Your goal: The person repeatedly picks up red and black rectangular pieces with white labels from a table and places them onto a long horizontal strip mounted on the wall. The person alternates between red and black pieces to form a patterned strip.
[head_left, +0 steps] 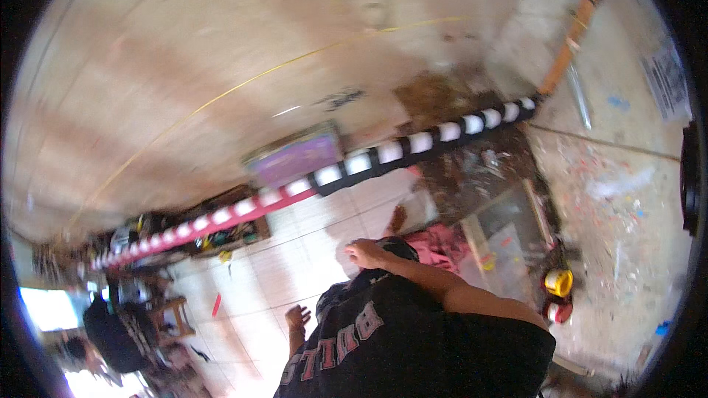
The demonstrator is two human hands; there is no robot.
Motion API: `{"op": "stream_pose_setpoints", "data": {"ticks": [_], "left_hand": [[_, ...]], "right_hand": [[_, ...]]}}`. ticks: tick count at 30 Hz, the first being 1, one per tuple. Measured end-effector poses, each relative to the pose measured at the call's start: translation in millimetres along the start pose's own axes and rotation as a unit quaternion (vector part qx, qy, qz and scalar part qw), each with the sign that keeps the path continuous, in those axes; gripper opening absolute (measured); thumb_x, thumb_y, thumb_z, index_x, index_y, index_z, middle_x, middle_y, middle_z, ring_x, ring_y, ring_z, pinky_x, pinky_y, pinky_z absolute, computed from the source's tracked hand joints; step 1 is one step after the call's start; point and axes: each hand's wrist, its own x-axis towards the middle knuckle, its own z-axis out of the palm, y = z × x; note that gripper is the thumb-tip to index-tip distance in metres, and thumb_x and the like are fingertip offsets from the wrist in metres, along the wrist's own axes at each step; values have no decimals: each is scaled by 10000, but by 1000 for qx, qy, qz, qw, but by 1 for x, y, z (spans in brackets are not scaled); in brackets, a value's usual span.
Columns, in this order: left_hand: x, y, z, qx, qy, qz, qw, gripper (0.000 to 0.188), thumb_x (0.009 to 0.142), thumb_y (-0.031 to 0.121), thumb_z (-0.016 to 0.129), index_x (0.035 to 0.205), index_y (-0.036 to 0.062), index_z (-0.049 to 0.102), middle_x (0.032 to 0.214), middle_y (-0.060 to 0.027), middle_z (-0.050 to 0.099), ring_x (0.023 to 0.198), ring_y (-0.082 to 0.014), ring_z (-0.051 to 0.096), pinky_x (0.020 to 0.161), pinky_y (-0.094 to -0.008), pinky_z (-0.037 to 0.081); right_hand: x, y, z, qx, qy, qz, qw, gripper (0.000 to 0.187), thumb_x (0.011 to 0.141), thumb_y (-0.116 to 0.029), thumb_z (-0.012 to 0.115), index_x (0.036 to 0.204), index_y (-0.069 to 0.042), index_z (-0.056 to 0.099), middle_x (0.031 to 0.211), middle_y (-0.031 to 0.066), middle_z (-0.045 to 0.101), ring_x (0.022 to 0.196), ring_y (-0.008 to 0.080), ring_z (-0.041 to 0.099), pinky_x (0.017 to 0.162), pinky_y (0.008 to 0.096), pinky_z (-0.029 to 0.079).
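Note:
My left hand (298,318) hangs low in front of my body over the white tiles, fingers apart and holding nothing visible. Bent across my black shirt (369,335), my right arm ends in my right hand (363,253). Its fingers look curled together, slightly blurred, with nothing showing in them. Neither hand touches anything I can make out. Beyond them, a long striped strip (358,168) crosses the view, black and white on the right, red and white on the left. Behind its middle sits a purple panel (299,156).
White tile floor (287,265) lies below, with a red strip (216,305) on it. Pink cloth (439,247) and a yellow-topped container (558,282) are at right. A wooden stool (173,315) stands near another person (110,335) at lower left. An orange-brown post (575,37) rises at upper right.

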Motion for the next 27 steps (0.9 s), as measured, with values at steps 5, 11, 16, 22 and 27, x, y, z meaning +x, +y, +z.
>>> {"op": "stream_pose_setpoints", "data": {"ticks": [5, 11, 16, 22, 27], "left_hand": [[-30, -113, -186, -161, 149, -58, 974, 379, 901, 192, 467, 1212, -22, 434, 1077, -210, 607, 774, -319, 652, 603, -384, 531], [-90, -121, -277, -330, 231, 8, 915, 374, 883, 197, 509, 1167, -45, 488, 1031, -175, 636, 829, -276, 659, 682, -359, 533], [-81, -146, -355, -421, 260, 1, 869, 334, 901, 203, 502, 1139, -31, 510, 1011, -155, 645, 809, -254, 661, 674, -349, 536], [-47, -199, -441, -522, 304, -89, 792, 280, 886, 192, 504, 1083, -4, 537, 932, -119, 651, 695, -215, 660, 544, -314, 523], [-86, -212, -511, -630, 390, -127, 660, 259, 882, 172, 491, 1074, 3, 533, 913, -119, 644, 671, -213, 657, 515, -313, 522]], "right_hand": [[37, -39, 108, -119, -24, 64, 991, 193, 765, -175, 583, 887, -48, 663, 960, 204, 638, 920, 346, 616, 782, 435, 488], [80, -29, 176, -54, -214, 382, 897, 88, 759, -86, 561, 720, -15, 594, 634, 115, 583, 509, 211, 569, 415, 339, 443], [141, -172, 293, -86, -267, 340, 897, 108, 806, -63, 557, 838, 29, 603, 674, 128, 609, 544, 223, 610, 448, 318, 478], [263, -300, 526, -200, -390, 228, 869, 80, 781, -43, 576, 820, 19, 606, 732, 119, 623, 604, 209, 622, 506, 330, 487], [320, -496, 766, -208, -472, -49, 855, 192, 828, -97, 488, 705, -4, 603, 648, 111, 616, 475, 181, 564, 430, 327, 449]]}}
